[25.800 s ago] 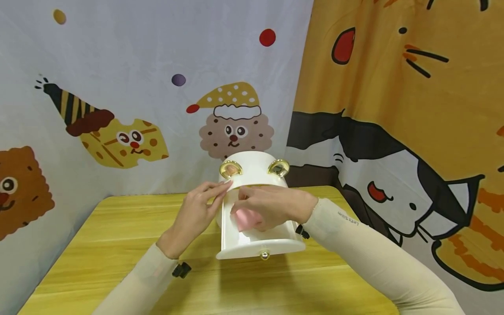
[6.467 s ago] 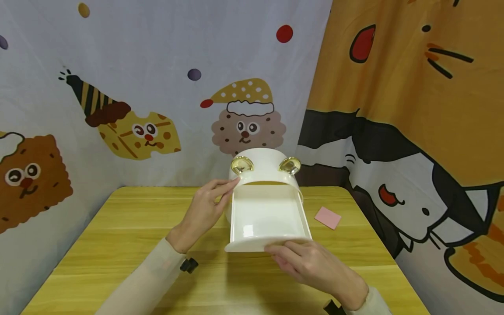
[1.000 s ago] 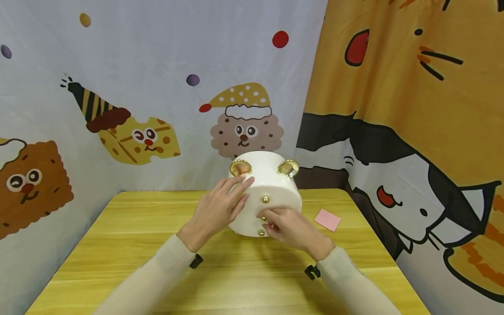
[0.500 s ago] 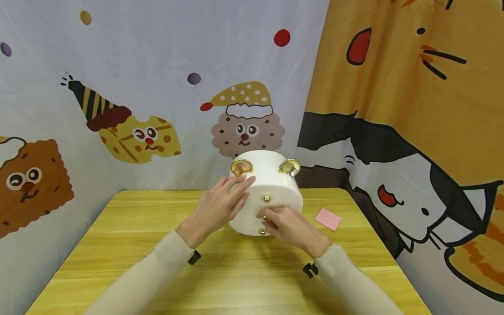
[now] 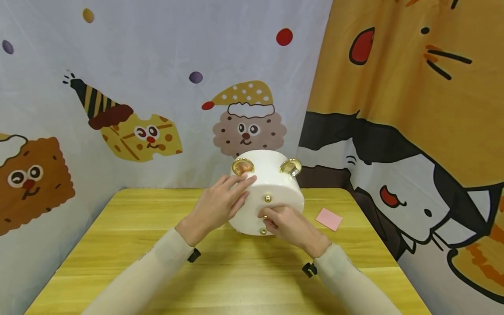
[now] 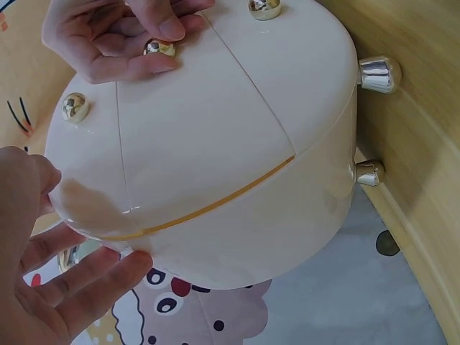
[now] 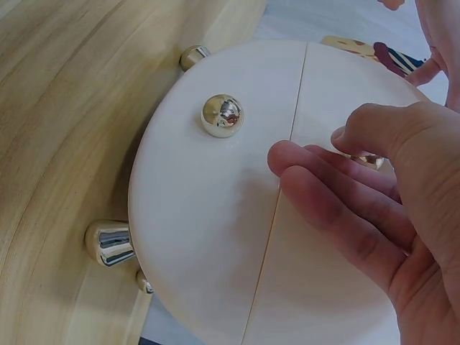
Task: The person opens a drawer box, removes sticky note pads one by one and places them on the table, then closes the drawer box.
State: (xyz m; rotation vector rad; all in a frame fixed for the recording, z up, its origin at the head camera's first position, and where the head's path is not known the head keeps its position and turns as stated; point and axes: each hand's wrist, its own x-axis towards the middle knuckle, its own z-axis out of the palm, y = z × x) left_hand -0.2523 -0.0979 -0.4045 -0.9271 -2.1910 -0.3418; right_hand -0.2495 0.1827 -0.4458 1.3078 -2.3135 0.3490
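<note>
A white, round-fronted drawer box [image 5: 246,221] with two gold ears [image 5: 291,167] stands on the table. Its front carries three gold knobs, one above another. My right hand [image 5: 289,225] pinches the middle knob [image 6: 159,48] between thumb and curled fingers. The top knob [image 5: 267,198] and the bottom knob [image 7: 223,116] are uncovered. My left hand [image 5: 218,203] rests with extended fingers on the box's upper left edge, below the left ear. In the left wrist view, a thin orange line [image 6: 215,206] runs along the side edge of the front.
A pink sticky note pad [image 5: 329,219] lies on the wooden table [image 5: 244,280], right of the box. Short gold feet [image 6: 379,74] stand under the box. A cartoon-printed curtain [image 5: 157,52] hangs close behind and beside the table.
Long ago a drawer was out with my right hand inside, at something pink. Later the pad lay on the table. The drawer has since been pushed in; my right hand moved to the middle knob.
</note>
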